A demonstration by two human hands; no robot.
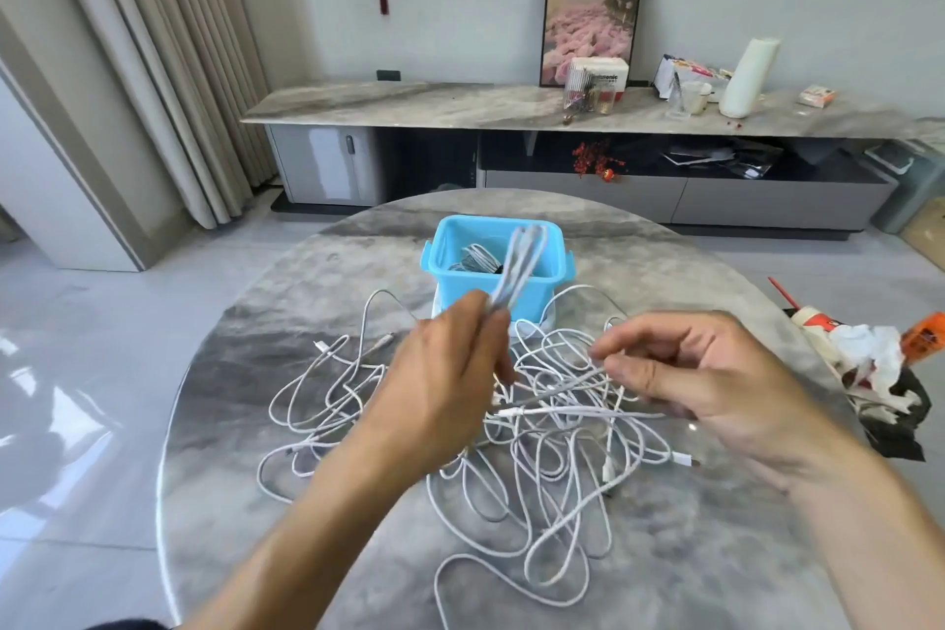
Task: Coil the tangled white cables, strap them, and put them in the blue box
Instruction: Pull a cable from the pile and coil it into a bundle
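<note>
A tangle of white cables [552,455] sprawls over the middle of the round marble table [716,553]. My left hand [440,384] grips a folded bundle of white cable [521,266] that sticks up in front of the blue box [455,266]. My right hand [690,373] pinches a strand of white cable running from the bundle toward the pile. Inside the blue box lies a coiled cable [475,258] with a dark strap.
At the table's right edge lie crumpled white and black wrapping [879,373] and an orange-capped tube [925,333]. Behind stands a long marble sideboard [460,102] with a framed picture, a box and a white roll. Curtains hang at the left.
</note>
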